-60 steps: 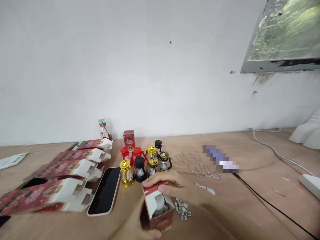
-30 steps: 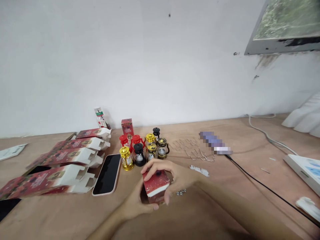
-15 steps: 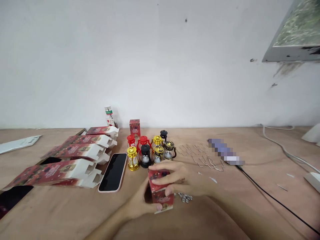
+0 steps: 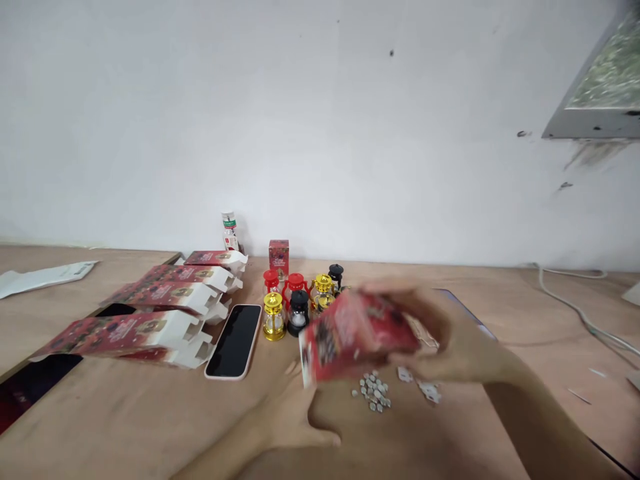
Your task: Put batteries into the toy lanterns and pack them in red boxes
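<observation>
My right hand (image 4: 445, 333) is closed round a red printed gift box (image 4: 350, 333), which is tilted on its side above the table and blurred by motion. Its fingers lie over the far side and its thumb is at the near side. Below the box's left end is my left hand (image 4: 293, 413), thumb and fingers apart; whether a fingertip touches the box I cannot tell. Behind the box stand small toy lanterns in gold (image 4: 273, 317), black (image 4: 299, 313) and red (image 4: 296, 287), some partly hidden by it. Small silver button cells (image 4: 375, 392) lie beneath it.
Flattened red boxes (image 4: 145, 327) with white flaps lie at the left, beside a phone (image 4: 234, 341). A closed red box (image 4: 279, 259) and a small bottle (image 4: 229, 232) stand near the wall. White scraps (image 4: 429, 392) lie on the right, and a pale cable (image 4: 570, 303) runs farther off.
The box has gone from upright between both hands to tilted in my right hand, raised up and to the right. My left hand has let go and opened. The view has shifted slightly.
</observation>
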Motion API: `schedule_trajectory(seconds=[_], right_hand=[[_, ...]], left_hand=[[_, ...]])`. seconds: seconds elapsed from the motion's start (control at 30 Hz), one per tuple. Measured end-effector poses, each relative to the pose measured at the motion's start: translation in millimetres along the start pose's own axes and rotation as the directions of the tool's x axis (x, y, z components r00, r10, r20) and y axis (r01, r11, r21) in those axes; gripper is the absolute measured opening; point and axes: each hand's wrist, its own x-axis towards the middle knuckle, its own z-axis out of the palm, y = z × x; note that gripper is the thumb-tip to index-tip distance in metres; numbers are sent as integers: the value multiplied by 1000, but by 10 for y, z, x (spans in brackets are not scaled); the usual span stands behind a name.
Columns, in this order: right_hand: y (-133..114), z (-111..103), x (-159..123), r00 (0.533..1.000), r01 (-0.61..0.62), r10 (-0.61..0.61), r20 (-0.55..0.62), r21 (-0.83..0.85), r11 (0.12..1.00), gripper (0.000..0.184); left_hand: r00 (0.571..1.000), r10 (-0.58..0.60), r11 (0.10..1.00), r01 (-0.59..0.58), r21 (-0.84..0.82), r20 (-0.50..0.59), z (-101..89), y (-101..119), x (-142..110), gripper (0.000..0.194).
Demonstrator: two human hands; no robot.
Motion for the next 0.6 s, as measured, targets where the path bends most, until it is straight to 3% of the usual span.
schedule_trajectory(seconds=[0.07, 0.13, 0.2, 0.3, 0.37, 0.4, 0.43, 0.53, 0.6], right_hand=[[65, -150, 168, 967, 52, -47, -252, 14, 999, 55], [177, -243, 429, 892, 66, -86, -444, -61, 996, 60], [344, -268, 739, 852, 59, -116, -510, -127, 990, 64], [692, -191, 1191, 897, -53, -43, -441, -202, 978, 68], [952, -84, 1441, 925, -225, 135, -356, -224, 948, 72], [1076, -19, 1544, 913, -352, 281, -295, -226, 908, 76], [1192, 49, 1634, 900, -409, 351, -259, -223, 885, 77], [1477, 258, 1825, 858, -513, 487, -167, -206, 833, 78], [1610, 383, 1899, 833, -553, 545, -100, -203, 808, 65]], left_hand=[[993, -49, 977, 25, 213, 108, -13, 89, 16, 85], [976, -103, 931, 27, 363, 190, -26, 176, 34, 83], [960, -136, 898, 16, 439, 244, -36, 235, 47, 80], [951, -150, 873, -2, 487, 272, -39, 245, 44, 78], [956, -128, 878, -15, 479, 264, -33, 211, 28, 76], [960, -114, 882, -21, 470, 257, -28, 190, 19, 75], [962, -103, 888, -25, 460, 251, -23, 169, 12, 75], [966, -89, 897, -28, 441, 243, -12, 127, 1, 74], [968, -83, 899, -29, 436, 237, -11, 117, 2, 74]])
